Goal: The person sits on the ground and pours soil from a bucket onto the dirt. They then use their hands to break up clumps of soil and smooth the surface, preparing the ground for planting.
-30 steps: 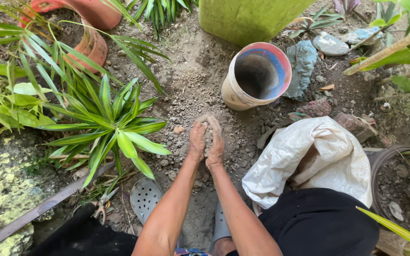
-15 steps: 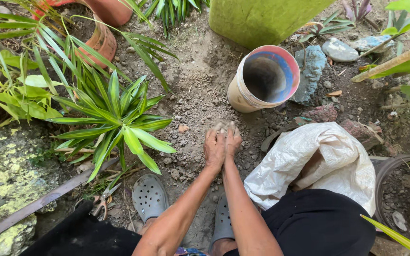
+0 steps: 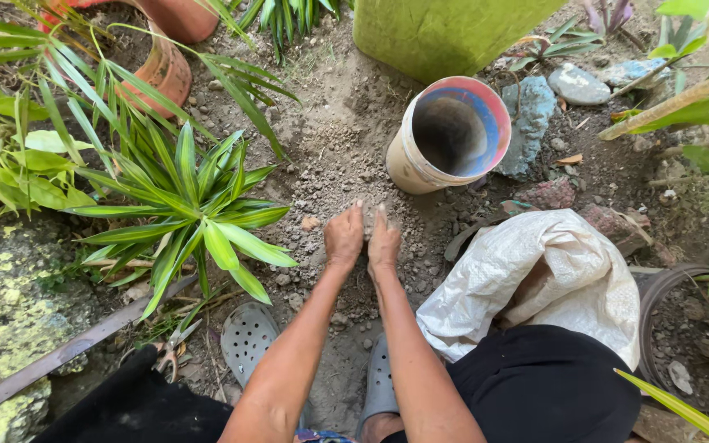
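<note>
My left hand (image 3: 344,237) and my right hand (image 3: 384,243) lie side by side, palms down, on a patch of loose grey soil (image 3: 346,156), fingertips pressed into it. Both are dusty, and whether they cup any soil underneath is hidden. Just beyond them, up and to the right, a pale plastic pot (image 3: 450,135) with a pink and blue rim lies tipped toward me, its dark inside showing. A white woven sack (image 3: 535,275) sits crumpled and open at my right, touching my black-clad leg.
A spiky green plant (image 3: 194,201) grows at the left, with clay pots (image 3: 162,70) behind it. A large green container (image 3: 445,33) stands at the top. Rocks (image 3: 580,82) lie at the right. Grey perforated clogs (image 3: 246,340) are on my feet; small shears (image 3: 170,349) lie by a metal bar (image 3: 67,353).
Both hands have stayed together on the soil and shifted slightly toward the pot, with the fingers spreading flatter. The view has drifted a little to the left.
</note>
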